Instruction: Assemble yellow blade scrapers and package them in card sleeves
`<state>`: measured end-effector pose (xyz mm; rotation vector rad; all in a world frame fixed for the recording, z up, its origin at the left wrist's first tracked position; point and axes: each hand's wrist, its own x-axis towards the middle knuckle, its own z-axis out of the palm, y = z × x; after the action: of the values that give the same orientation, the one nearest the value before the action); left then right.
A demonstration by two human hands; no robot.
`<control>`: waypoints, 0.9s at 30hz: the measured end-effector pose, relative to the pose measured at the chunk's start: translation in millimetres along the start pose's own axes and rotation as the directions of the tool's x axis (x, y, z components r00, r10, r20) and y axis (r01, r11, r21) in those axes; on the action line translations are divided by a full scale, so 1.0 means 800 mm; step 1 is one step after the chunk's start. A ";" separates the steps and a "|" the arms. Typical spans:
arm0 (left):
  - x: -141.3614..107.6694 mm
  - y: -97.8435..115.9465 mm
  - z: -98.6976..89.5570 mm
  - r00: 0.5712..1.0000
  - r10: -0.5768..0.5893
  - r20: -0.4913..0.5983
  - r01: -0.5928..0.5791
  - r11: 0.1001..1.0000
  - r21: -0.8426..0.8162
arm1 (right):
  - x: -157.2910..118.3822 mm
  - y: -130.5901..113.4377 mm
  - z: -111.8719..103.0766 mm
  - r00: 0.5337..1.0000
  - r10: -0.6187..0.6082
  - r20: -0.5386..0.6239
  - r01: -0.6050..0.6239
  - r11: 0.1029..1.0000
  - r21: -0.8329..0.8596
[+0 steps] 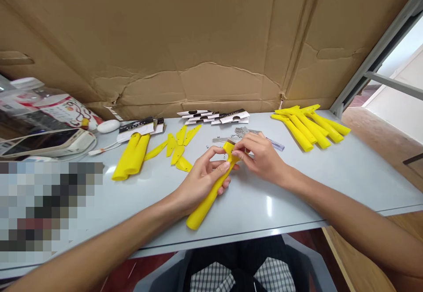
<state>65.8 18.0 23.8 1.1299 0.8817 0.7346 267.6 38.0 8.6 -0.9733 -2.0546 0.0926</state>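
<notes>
My left hand (211, 170) is wrapped around a yellow plastic handle (205, 206), tilted with its round end toward me and its flattened head away. At that head, the fingertips of my right hand (256, 153) are pinched together against the handle; whatever they hold is too small or hidden to make out. Just beyond the hands lie small screws (224, 156), metal blades (243, 130) and a clear plastic tool handle (276, 144). Loose flat yellow pieces (177, 154) are spread to the left of my hands.
More yellow handles (306, 131) are piled at the right, and a few (130, 162) lie at the left. Stacked paper sleeves (211, 116) stand against the cardboard wall (185, 31). A phone (42, 142), a white cable (105, 148) and a bag (62, 106) crowd the far left.
</notes>
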 end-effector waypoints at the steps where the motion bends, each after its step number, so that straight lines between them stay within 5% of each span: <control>1: 0.001 -0.001 -0.001 1.000 0.006 0.003 -0.006 1.000 0.008 | 0.000 -0.001 0.000 1.000 0.003 -0.007 -0.003 1.000 -0.018; 8: 0.002 -0.007 -0.003 0.999 0.041 0.032 -0.042 0.999 0.029 | -0.002 -0.005 0.002 0.998 -0.023 -0.066 0.019 0.997 -0.071; 14: 0.004 -0.005 -0.003 0.998 -0.050 0.043 0.054 0.993 -0.101 | -0.002 0.001 0.003 0.998 -0.009 -0.059 0.006 0.999 -0.054; 17: 0.007 -0.002 -0.003 0.995 -0.098 0.031 0.102 0.973 -0.207 | 0.005 0.014 -0.010 0.995 0.028 -0.098 -0.033 0.998 -0.046; 21: 0.012 0.003 -0.004 0.988 -0.154 -0.027 0.136 0.931 -0.339 | 0.016 0.046 -0.046 0.988 0.150 -0.025 -0.150 0.939 -0.309; 23: 0.014 0.006 -0.004 0.983 -0.173 -0.052 0.142 0.916 -0.375 | 0.019 0.064 -0.062 0.955 0.273 0.115 -0.189 0.861 -0.473; 27: 0.015 0.008 -0.005 0.978 -0.188 -0.090 0.137 0.907 -0.399 | 0.015 0.088 -0.075 0.801 0.489 0.345 -0.228 0.782 -0.581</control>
<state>67.2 31.9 26.7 0.6506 0.8757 0.8071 348.8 79.2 28.0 -1.8572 -2.3578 -0.0166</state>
